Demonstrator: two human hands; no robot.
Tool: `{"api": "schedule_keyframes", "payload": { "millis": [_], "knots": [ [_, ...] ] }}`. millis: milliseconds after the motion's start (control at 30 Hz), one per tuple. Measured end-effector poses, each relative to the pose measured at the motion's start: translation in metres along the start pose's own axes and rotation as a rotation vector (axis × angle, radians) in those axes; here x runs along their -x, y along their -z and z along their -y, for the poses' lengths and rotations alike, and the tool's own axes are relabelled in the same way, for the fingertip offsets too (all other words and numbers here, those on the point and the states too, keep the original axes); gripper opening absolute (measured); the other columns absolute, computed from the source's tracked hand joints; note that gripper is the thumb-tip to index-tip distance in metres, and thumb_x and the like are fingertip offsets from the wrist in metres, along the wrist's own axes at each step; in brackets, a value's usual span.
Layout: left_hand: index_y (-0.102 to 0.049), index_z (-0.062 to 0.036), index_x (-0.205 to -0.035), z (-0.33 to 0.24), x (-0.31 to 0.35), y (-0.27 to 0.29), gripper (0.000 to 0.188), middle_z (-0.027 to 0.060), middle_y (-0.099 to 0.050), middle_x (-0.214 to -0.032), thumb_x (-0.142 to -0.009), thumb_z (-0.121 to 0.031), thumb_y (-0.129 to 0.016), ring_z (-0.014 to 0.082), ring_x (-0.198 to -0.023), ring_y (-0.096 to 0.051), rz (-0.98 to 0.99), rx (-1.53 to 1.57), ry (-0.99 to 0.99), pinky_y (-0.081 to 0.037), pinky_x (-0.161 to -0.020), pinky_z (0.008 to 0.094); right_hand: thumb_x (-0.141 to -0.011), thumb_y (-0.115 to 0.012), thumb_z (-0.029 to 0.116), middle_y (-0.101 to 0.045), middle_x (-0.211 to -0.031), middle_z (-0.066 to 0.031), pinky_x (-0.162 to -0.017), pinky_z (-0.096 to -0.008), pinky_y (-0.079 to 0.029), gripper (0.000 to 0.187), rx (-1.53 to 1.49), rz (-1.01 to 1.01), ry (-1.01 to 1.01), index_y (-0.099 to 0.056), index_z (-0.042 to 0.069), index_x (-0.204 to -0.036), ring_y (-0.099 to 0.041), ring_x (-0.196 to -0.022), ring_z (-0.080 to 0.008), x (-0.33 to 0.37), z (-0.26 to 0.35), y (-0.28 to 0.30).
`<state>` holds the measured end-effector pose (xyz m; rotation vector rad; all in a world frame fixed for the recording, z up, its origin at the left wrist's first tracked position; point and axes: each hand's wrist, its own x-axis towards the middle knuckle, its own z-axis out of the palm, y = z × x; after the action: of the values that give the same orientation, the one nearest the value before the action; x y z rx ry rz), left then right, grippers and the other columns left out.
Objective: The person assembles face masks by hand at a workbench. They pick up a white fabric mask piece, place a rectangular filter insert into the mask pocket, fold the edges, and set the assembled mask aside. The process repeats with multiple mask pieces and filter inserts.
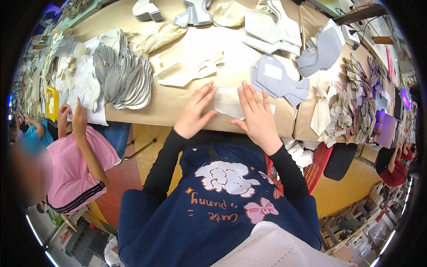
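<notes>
Near the front edge of the brown-covered table (pixel 178 100) lies a small, pale, shiny rectangular sheet (pixel 227 100); I cannot make out its material. My left hand (pixel 196 111) rests beside the sheet's left edge, fingers stretched out and thumb toward it. The flat, extended fingers of my right hand (pixel 259 118) press on the right part of the sheet and cover it. Just beyond that hand is a fanned stack of grey-blue cut pieces (pixel 284 89) with a white paper label (pixel 273 71) on top. Cream cut pieces (pixel 187 73) lie beyond my left hand.
Bundled grey pieces (pixel 122 73) stand at the left, beside a co-worker in a pink shirt (pixel 80 164). More stacks line the far side, including white pieces (pixel 272 31). Tied bundles (pixel 360 98) fill the right. A red basket (pixel 319 167) stands below the table edge.
</notes>
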<state>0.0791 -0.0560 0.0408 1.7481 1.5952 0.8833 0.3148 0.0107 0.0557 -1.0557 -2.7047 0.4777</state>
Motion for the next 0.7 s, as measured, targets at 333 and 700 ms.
{"api": "schedule_keyframes", "payload": {
  "millis": [333, 700],
  "knots": [
    [-0.062, -0.003, -0.136, 0.006, 0.006, 0.058, 0.046, 0.0127, -0.063, -0.137, -0.091, 0.001, -0.068, 0.0291, -0.122, -0.064, -0.332, -0.008, 0.088, -0.049, -0.103, 0.037, -0.095, -0.058, 0.055, -0.031, -0.167, -0.0064, -0.124, -0.0515, -0.02, 0.081, 0.002, 0.002, 0.095, -0.035, 0.012, -0.159, -0.032, -0.152, -0.0241, -0.026, 0.031, -0.038],
    [-0.061, -0.0044, -0.136, 0.028, -0.004, 0.078, 0.043, 0.0134, -0.061, -0.138, -0.093, -0.004, -0.067, 0.0338, -0.126, -0.059, -0.543, -0.239, 0.098, -0.046, -0.105, 0.0404, -0.086, -0.068, 0.06, -0.029, -0.166, -0.0182, -0.122, -0.0531, -0.023, 0.091, 0.045, -0.001, -0.026, -0.037, 0.014, -0.158, -0.03, -0.152, -0.0325, 0.01, 0.025, -0.037]
  ]
}}
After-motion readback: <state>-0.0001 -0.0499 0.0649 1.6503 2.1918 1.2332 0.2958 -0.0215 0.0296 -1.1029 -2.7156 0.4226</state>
